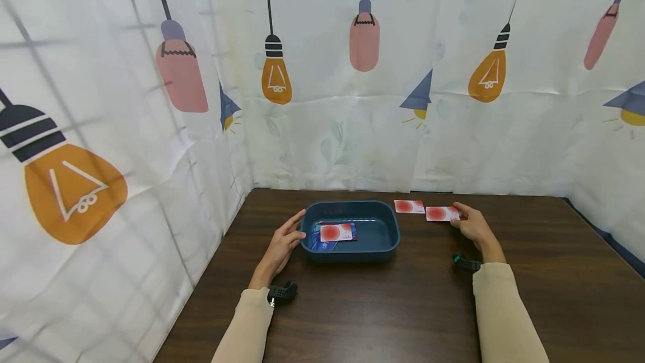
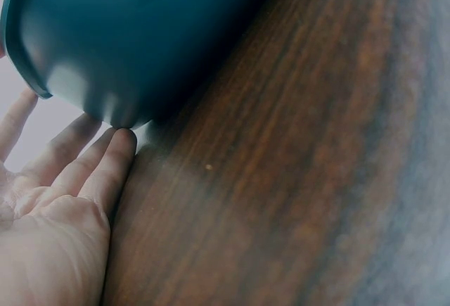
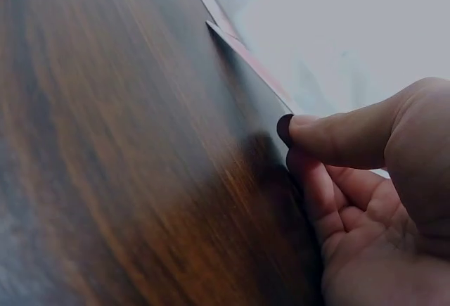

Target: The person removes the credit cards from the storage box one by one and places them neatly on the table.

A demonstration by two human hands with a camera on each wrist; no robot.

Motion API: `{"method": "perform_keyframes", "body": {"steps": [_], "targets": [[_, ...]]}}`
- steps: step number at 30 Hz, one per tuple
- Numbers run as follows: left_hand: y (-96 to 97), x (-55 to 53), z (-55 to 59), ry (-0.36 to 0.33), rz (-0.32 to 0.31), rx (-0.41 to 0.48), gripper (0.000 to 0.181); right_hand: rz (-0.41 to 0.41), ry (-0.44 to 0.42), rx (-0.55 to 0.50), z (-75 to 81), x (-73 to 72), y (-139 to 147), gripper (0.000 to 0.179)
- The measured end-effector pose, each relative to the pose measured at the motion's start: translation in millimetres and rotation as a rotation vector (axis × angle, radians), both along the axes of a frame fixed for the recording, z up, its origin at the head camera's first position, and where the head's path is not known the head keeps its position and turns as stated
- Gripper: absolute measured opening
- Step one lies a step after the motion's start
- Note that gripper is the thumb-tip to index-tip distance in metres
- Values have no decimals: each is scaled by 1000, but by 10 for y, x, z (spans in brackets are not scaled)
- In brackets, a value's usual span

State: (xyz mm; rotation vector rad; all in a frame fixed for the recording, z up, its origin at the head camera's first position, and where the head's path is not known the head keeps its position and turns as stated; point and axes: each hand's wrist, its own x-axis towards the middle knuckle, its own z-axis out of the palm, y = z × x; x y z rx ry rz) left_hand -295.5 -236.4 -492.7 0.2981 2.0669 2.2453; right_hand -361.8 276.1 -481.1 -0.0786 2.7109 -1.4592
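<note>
Cream sleeves closest to the lens, and the job looks partway

So, clock's centred on the blue box, with 12 at the far edge of the tabletop. Sleeves come in from roughly 7:30 and 4. Inside the box there's a small pile, sitting a bit toward 9: a red-and-white card on top, a blue card poking out at about 7, and some darker edge showing at 3.

Out on the wood are two more red-and-white ones: the nearer card near the box at 2 o'clock, and the outer card right beside it, closer to 3.

Hands: the left hand is at 9, fingers fairly straight and spread, tips touching the box wall. Right hand has its thumb and finger pinching the outer card's 3 o'clock end. Can't tell if that card's lying totally flat.

My read on progress: two cards out, at least two in the box, and the pinched one isn't let go yet. Whether they're going in or coming out, honestly can't tell.
</note>
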Motion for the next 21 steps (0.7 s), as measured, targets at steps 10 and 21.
{"method": "perform_keyframes", "body": {"steps": [10, 21], "targets": [[23, -12, 6, -8, 15, 0, 60, 62, -56, 20, 39, -70, 91, 66], [2, 0, 10, -7, 8, -1, 61, 90, -53, 118, 95, -207, 122, 63]]}}
